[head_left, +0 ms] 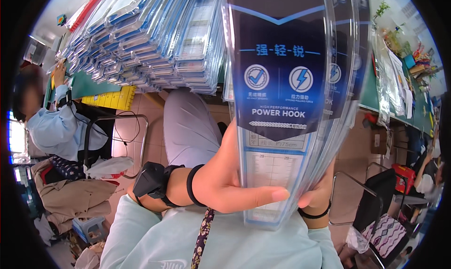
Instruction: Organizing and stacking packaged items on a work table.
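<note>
Gripping a stack of clear packets (291,104), left hand (225,179) and right hand (319,194) clamp its bottom end.

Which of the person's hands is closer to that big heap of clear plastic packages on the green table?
Left. The left hand grips the held stack of packages on the side toward the heap. The right hand holds the stack's far edge, farther from it.

Clear packets (286,81) — navy cards, white icons; yellow ruler (110,99).
</note>
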`<state>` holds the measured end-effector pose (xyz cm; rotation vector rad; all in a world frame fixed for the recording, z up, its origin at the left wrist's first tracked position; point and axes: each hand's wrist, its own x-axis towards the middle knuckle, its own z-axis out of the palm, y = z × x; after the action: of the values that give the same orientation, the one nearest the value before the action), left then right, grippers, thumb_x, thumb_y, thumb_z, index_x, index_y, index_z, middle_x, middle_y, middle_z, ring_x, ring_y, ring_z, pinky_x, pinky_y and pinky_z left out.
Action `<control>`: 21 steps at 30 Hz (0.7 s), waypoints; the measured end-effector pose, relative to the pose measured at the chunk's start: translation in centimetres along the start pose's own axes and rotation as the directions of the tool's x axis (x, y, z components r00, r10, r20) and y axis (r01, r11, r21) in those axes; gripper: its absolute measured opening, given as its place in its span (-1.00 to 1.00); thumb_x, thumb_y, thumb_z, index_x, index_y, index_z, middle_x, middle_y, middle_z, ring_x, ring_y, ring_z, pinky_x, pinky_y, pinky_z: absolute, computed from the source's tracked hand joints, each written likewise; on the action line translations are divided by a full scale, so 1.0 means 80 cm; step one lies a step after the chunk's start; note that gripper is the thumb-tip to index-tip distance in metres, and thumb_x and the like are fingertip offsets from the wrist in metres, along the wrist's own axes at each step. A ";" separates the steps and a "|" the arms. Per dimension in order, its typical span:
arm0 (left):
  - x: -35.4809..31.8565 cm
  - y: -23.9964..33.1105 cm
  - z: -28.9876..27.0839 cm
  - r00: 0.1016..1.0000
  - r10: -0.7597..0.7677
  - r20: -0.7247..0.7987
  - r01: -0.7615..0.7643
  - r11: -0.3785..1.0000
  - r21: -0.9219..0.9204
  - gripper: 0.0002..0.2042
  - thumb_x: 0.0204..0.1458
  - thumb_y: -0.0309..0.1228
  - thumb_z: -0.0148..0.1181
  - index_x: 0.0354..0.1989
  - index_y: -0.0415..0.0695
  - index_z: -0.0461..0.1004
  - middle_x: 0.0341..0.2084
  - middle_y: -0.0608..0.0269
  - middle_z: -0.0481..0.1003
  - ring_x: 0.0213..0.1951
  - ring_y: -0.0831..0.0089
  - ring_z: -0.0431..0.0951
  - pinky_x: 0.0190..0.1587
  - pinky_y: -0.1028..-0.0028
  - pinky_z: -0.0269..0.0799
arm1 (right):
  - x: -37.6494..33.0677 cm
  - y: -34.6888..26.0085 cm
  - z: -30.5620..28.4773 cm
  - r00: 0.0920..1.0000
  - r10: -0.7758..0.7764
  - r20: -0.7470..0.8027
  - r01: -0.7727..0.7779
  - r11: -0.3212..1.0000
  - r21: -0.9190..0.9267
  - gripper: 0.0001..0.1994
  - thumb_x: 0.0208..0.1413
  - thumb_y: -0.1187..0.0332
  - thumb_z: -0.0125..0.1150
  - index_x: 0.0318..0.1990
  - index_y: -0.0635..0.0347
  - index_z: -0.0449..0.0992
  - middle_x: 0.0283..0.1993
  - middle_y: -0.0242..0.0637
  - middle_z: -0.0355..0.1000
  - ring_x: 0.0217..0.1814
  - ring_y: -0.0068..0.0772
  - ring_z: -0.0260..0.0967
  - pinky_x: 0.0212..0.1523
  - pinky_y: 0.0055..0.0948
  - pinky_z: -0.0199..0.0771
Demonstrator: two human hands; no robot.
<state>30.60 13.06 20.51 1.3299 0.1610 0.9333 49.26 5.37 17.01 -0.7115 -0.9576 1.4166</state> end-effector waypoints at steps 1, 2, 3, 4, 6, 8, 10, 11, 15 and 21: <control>-0.001 0.001 0.000 1.000 0.001 -0.002 -0.001 1.000 0.003 -0.15 -0.07 -0.57 0.19 0.28 -0.32 -0.33 0.13 0.03 0.10 0.17 0.31 0.10 0.18 0.31 0.02 | -0.002 -0.004 0.006 0.992 -0.003 -0.124 0.005 1.000 0.021 0.14 -0.53 0.45 0.59 0.28 0.26 -0.10 0.24 -0.15 0.11 0.26 -0.23 0.10 0.17 -0.29 0.16; -0.002 0.003 0.001 0.999 -0.031 -0.016 0.031 0.999 0.012 -0.14 -0.08 -0.57 0.20 0.28 -0.32 -0.33 0.14 0.04 0.09 0.17 0.32 0.10 0.18 0.32 0.02 | -0.002 -0.009 0.011 0.969 -0.002 -0.245 0.013 0.999 0.041 0.11 -0.52 0.49 0.57 0.28 0.27 -0.08 0.22 -0.14 0.12 0.23 -0.22 0.14 0.13 -0.30 0.22; -0.004 0.005 0.001 0.998 -0.059 -0.032 0.060 0.998 0.021 -0.13 -0.08 -0.57 0.21 0.29 -0.31 -0.34 0.15 0.05 0.08 0.17 0.32 0.10 0.18 0.33 0.02 | -0.001 -0.012 0.013 0.971 -0.002 -0.238 0.012 0.999 0.041 0.11 -0.52 0.49 0.57 0.28 0.27 -0.08 0.22 -0.14 0.12 0.23 -0.22 0.14 0.13 -0.30 0.22; -0.006 0.007 0.002 0.998 -0.055 -0.036 0.056 0.998 0.025 -0.13 -0.08 -0.57 0.21 0.29 -0.31 -0.34 0.15 0.05 0.08 0.17 0.32 0.10 0.18 0.33 0.02 | 0.000 -0.015 0.015 0.968 -0.022 -0.249 0.025 1.000 0.010 0.08 -0.51 0.51 0.55 0.26 0.28 -0.05 0.19 -0.13 0.16 0.20 -0.22 0.18 0.09 -0.31 0.26; -0.005 0.014 0.005 0.982 -0.170 -0.085 0.164 0.984 -0.077 -0.13 -0.09 -0.57 0.22 0.29 -0.31 -0.30 0.15 0.07 0.06 0.18 0.34 0.08 0.18 0.33 0.01 | 0.002 -0.020 0.019 0.965 -0.043 -0.260 0.039 0.999 -0.021 0.05 -0.50 0.53 0.52 0.25 0.30 -0.03 0.16 -0.12 0.19 0.17 -0.22 0.21 0.05 -0.32 0.30; -0.008 0.021 0.004 0.974 -0.210 -0.080 0.204 0.975 -0.085 -0.14 -0.10 -0.57 0.23 0.28 -0.30 -0.30 0.15 0.07 0.06 0.18 0.35 0.07 0.18 0.33 0.01 | 0.002 -0.025 0.023 0.962 -0.089 -0.257 0.081 0.996 -0.043 0.00 -0.49 0.57 0.46 0.24 0.32 0.00 0.11 -0.12 0.24 0.11 -0.24 0.26 0.03 -0.32 0.32; -0.011 0.027 0.001 0.965 -0.251 -0.073 0.244 0.965 -0.094 -0.14 -0.10 -0.58 0.23 0.28 -0.30 -0.29 0.16 0.08 0.06 0.18 0.35 0.07 0.18 0.33 0.01 | 0.001 -0.032 0.028 0.962 -0.073 -0.263 0.055 0.996 -0.076 -0.02 -0.48 0.57 0.44 0.23 0.34 0.00 0.09 -0.12 0.25 0.09 -0.24 0.27 0.02 -0.33 0.33; -0.014 0.029 0.002 0.958 -0.273 -0.090 0.263 0.958 -0.111 -0.14 -0.10 -0.58 0.23 0.28 -0.29 -0.29 0.16 0.08 0.06 0.19 0.35 0.07 0.18 0.33 0.01 | 0.000 -0.034 0.029 0.962 -0.055 -0.267 0.027 0.994 -0.107 -0.04 -0.47 0.57 0.42 0.23 0.35 0.01 0.08 -0.13 0.26 0.07 -0.25 0.29 0.01 -0.33 0.34; -0.021 0.028 -0.010 0.980 -0.195 -0.027 0.196 0.979 0.056 -0.12 -0.12 -0.62 0.23 0.28 -0.24 -0.31 0.16 0.07 0.07 0.19 0.35 0.08 0.17 0.31 0.04 | -0.002 -0.030 0.028 0.961 -0.118 -0.251 0.080 0.985 -0.155 -0.04 -0.47 0.59 0.40 0.23 0.35 0.01 0.08 -0.13 0.27 0.07 -0.24 0.29 -0.01 -0.35 0.35; -0.025 0.030 -0.016 0.993 -0.114 -0.001 0.114 0.989 0.097 -0.13 -0.12 -0.62 0.23 0.27 -0.22 -0.31 0.16 0.04 0.08 0.19 0.32 0.13 0.17 0.26 0.09 | 0.005 -0.035 0.027 0.982 -0.147 -0.119 0.127 0.979 -0.159 0.00 -0.47 0.63 0.42 0.26 0.33 -0.04 0.18 -0.08 0.17 0.21 -0.19 0.17 0.12 -0.24 0.25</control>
<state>27.43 12.58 21.45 1.3970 0.2794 0.8348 48.70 5.31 20.48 -0.8240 -0.9986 1.1715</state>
